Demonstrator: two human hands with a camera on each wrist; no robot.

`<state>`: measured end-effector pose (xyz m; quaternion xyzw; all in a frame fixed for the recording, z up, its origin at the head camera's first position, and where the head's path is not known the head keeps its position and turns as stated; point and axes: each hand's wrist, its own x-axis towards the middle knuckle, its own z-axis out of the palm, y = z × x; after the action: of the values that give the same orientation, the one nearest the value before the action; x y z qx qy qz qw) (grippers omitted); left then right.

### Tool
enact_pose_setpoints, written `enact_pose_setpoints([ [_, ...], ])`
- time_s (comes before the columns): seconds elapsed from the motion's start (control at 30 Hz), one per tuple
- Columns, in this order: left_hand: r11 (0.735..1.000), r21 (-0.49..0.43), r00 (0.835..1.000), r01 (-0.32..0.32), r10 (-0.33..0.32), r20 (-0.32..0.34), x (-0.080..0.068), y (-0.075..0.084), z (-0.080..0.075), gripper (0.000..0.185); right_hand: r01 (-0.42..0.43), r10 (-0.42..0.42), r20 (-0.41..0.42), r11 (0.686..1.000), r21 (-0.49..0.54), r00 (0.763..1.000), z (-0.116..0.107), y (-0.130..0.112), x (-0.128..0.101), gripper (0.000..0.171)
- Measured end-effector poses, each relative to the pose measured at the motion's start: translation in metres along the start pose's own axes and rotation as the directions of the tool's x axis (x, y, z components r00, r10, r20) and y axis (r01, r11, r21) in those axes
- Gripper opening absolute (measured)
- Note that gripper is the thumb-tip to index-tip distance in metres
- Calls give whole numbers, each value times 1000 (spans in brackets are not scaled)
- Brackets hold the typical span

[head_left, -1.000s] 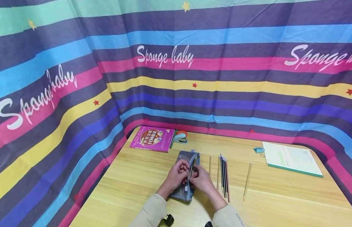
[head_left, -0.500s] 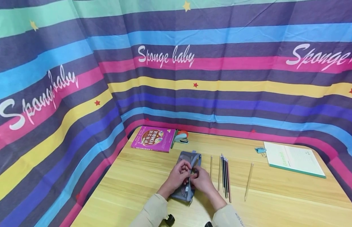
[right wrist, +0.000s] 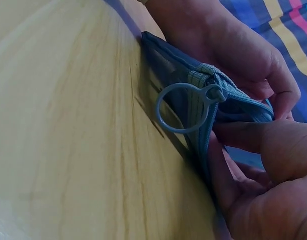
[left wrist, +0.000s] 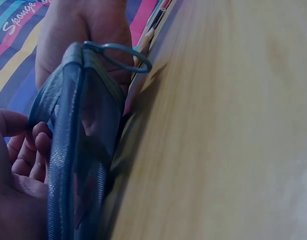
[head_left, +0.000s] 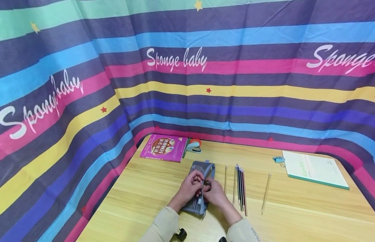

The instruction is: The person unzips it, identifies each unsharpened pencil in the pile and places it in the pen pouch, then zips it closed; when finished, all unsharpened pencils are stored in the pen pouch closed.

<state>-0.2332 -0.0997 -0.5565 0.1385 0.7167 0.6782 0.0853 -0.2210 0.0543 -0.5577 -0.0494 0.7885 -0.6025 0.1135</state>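
Observation:
A grey-blue mesh pencil case lies on the table in front of me, its zipped mouth spread apart. My left hand pinches the left edge of that mouth between thumb and curled fingers. On the opposite edge, my right hand grips the zip border, its thumb reaching into the mouth in the right wrist view. A round zip pull hangs at the near end of the case. Several pencils lie close together right of the case. What is inside is mostly hidden by the hands and mesh.
A lone pencil lies farther right. At the back left are a purple book, a stapler and an orange round item behind it. A white notepad and a blue clip sit at the right. Striped cloth hangs behind.
A thin dark strip seen in the case's mouth a second ago no longer shows. Both hands stay at the mouth with only slight finger shifts. The head view has shifted slightly.

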Motion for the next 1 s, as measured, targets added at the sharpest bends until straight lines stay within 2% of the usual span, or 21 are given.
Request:
enact_pose_setpoints([
  [0.17, 1000, -18, 1000, 2, -2, 2, 0, 0, 0, 26, 19, -19, 4, 1000, -13, 1000, -1, 0, -1, 50],
  [0.43, 999, -33, 1000, 1, -1, -11, 0, 0, -2, 26, 54, -55, 64, 998, 9, 996, -10, -4, -5, 57],
  [0.57, 999, -37, 1000, 8, -8, -12, -1, -1, -3, 26, 38, -44, 65, 995, 95, 997, -24, -9, -13, 58],
  [0.67, 1000, -25, 1000, 18, -18, -6, -1, -1, -4, 27, 22, -26, 28, 991, 133, 999, -43, -14, -21, 55],
  [0.73, 1000, -16, 1000, 20, -20, -10, 0, -2, -5, 27, 16, -14, -19, 992, 122, 1000, -58, -15, -24, 53],
  [1.0, 999, -17, 999, 32, -32, -25, 1, 0, -9, 26, -12, 4, -214, 999, -38, 977, -115, -6, -32, 45],
])
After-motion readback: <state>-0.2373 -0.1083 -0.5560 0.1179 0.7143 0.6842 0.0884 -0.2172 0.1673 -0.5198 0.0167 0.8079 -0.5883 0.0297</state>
